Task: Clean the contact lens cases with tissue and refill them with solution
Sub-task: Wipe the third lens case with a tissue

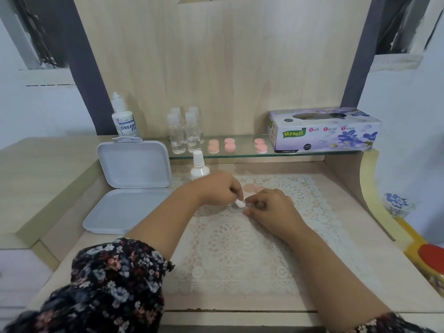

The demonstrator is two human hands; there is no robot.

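My left hand (219, 188) pinches a small wad of white tissue (240, 203) and presses it into a clear open contact lens case (234, 209) lying on the lace mat (230, 248). My right hand (271, 209) grips the right end of that case and steadies it. Two pink caps (248, 188) lie on the mat just behind my hands. A small white solution bottle (199, 165) stands behind my left hand. Three closed pink lens cases (213, 145) (230, 144) (260, 145) sit on the glass shelf.
An open white plastic box (129, 188) lies at the left. The shelf also carries a large solution bottle (123, 118), several clear small bottles (185, 132) and a tissue box (324, 131). A red-lidded container (432, 257) is at the far right.
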